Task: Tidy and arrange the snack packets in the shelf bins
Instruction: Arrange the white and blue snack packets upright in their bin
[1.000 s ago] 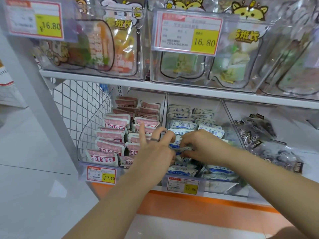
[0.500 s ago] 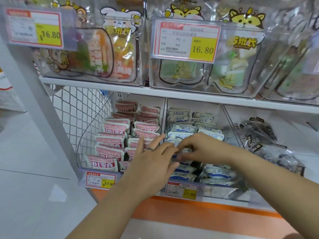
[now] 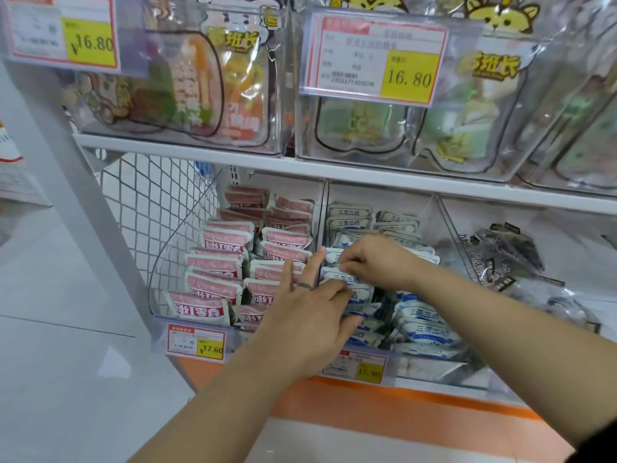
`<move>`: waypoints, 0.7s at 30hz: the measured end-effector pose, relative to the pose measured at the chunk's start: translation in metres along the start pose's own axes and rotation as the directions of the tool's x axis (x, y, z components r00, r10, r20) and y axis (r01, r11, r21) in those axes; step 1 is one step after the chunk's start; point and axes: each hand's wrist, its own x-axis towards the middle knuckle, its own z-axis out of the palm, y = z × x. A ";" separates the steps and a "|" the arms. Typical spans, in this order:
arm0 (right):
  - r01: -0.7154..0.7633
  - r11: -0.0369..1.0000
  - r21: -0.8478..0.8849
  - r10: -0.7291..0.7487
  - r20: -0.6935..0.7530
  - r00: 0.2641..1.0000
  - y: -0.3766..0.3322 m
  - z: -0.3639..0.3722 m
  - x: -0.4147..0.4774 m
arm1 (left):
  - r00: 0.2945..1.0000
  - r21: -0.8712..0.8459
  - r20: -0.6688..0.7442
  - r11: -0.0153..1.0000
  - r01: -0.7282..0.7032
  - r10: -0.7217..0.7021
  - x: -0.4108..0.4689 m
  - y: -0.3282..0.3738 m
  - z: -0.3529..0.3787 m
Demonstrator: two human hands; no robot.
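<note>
Blue-and-white snack packets (image 3: 424,329) fill the middle clear bin (image 3: 444,365) on the lower shelf. My right hand (image 3: 377,259) reaches in from the right and pinches the top edge of one blue-and-white packet (image 3: 347,279) in the left column. My left hand (image 3: 310,315), a ring on one finger, rests against the front of that same column with fingers spread, pressing the packets. Pink snack packets (image 3: 217,262) stand in two neat rows in the left bin (image 3: 160,295).
A right-hand bin holds dark clear-wrapped packets (image 3: 497,262). The upper shelf (image 3: 200,155) carries clear bins of larger pouches with 16.80 price tags (image 3: 374,58). Price tags (image 3: 197,342) hang on the lower bins' fronts. A white wire mesh panel (image 3: 150,212) closes the left side.
Both hands have shifted a little further back along the left column of blue-and-white packets, and my right hand's pinch now sits on a packet higher up the row.
</note>
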 end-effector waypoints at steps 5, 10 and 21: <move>0.060 0.998 0.032 -0.056 -0.091 0.994 0.002 0.016 -0.001 | 0.999 0.003 -0.030 0.999 -0.037 0.038 0.003 -0.003 0.007; 0.073 0.993 0.093 -0.081 0.084 0.993 -0.005 0.002 0.009 | 1.000 -0.048 0.025 0.999 -0.006 0.007 0.000 0.000 -0.003; -0.158 0.986 -0.044 0.156 -0.040 0.987 0.015 -0.008 0.016 | 0.999 0.031 0.013 0.999 0.043 -0.044 0.009 0.005 -0.012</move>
